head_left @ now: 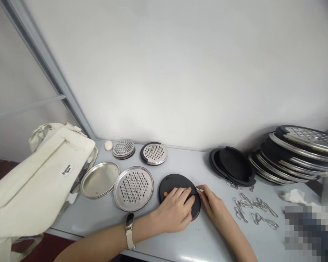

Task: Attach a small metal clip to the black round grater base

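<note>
A black round disc with a small orange spot lies on the table in front of me. My left hand rests across it, fingers bent and pressing it down. At its right edge my right hand pinches a small shiny metal wire piece, partly hidden by the fingers. Just left of the disc is a round metal grater plate, and beyond that some plain round metal plates. Several bent wire pieces lie loose to the right of my right hand.
Smaller grater discs and a black-rimmed grater lie along the wall, near an egg-shaped item. Black round parts and a tall leaning stack of graters stand right. A cream bag covers the left end.
</note>
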`<move>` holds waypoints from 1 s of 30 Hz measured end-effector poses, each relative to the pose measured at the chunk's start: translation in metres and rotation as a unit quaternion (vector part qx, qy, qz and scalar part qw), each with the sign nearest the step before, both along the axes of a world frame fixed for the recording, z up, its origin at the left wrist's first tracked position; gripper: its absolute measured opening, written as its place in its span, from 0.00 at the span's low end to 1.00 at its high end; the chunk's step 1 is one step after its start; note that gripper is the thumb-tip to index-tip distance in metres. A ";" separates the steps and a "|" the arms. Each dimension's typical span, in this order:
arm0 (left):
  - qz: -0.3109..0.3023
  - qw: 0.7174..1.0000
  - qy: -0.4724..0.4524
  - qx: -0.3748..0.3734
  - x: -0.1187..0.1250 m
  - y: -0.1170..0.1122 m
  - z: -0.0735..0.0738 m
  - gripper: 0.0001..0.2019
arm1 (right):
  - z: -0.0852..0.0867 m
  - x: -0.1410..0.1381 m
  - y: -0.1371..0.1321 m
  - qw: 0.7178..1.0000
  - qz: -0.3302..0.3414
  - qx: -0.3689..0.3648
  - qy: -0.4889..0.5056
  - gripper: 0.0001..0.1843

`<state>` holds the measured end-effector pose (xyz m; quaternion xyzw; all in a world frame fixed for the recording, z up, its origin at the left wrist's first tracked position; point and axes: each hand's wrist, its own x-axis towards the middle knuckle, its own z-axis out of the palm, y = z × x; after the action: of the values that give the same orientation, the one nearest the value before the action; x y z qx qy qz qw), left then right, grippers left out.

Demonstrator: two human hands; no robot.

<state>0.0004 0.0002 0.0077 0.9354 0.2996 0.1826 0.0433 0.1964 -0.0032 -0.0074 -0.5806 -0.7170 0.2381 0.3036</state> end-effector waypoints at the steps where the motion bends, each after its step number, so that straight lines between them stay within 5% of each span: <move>1: -0.001 1.000 0.000 0.001 0.000 0.000 0.000 0.19 | -0.001 0.000 0.000 1.000 0.001 0.001 0.000 0.10; 13: 0.002 1.000 0.001 0.010 0.000 -0.001 0.002 0.19 | -0.002 0.002 -0.002 1.000 0.002 0.004 -0.025 0.08; 30: 0.000 1.000 0.007 0.013 -0.001 0.000 0.003 0.19 | -0.013 0.008 0.005 0.993 -0.049 0.110 -0.003 0.12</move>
<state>-0.0006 -0.0001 0.0108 0.9372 0.2971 0.1804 0.0290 0.2046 0.0018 -0.0200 -0.5790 -0.7105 0.1410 0.3742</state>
